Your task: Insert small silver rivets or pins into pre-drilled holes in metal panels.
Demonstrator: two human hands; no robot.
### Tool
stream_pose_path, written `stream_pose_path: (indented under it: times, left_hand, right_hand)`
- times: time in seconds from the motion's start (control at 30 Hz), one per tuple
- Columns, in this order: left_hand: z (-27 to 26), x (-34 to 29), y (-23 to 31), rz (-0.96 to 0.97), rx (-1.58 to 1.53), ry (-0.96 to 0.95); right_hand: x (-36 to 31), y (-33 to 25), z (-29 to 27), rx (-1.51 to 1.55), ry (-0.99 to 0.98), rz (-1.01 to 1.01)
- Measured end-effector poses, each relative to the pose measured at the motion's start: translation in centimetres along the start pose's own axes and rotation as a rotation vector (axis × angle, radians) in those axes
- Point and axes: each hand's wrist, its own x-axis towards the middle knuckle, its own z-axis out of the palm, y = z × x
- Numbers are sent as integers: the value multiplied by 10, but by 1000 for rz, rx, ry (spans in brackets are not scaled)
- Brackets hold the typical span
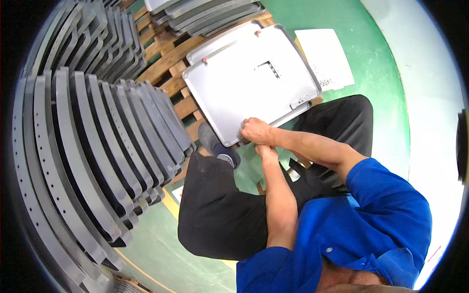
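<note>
A light grey metal panel (pixel 239 83) with rounded corners lies on a stack of similar panels in front of me. It has a slotted cut-out near its middle and a small red piece at each of two edge points. My right hand (pixel 256 131) is closed at the panel's near edge, fingers curled; whatever is in them is too small or hidden to make out. Just below it, my left hand (pixel 266 152) is by the same edge, under the right wrist. Its fingers are mostly hidden.
Curved grey metal parts (pixel 97 141) stand in dense rows along the left. A wooden pallet (pixel 183 105) sits under the panels, with more grey parts (pixel 210 17) at the far end. White paper sheets (pixel 325 56) lie right of the panels on the green floor (pixel 376 73), beside a pale wall.
</note>
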Motion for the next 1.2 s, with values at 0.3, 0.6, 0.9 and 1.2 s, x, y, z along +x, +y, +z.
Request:
stream_pose_path:
  times: [0.3,0.6,0.9,1.2]
  left_hand:
    - [1,-3,0,24,-5,-159]
    - [-4,5,-9,-79,27,-142]
    - [16,7,0,-67,124,-109]
    - [46,-7,9,-164,369,-59]
  right_hand:
    - [-10,-9,-3,-59,48,-2]
    - [-6,-23,-8,-278,26,76]
    - [-46,79,-105,358,100,194]
    - [-343,258,-210,567,574,1215]
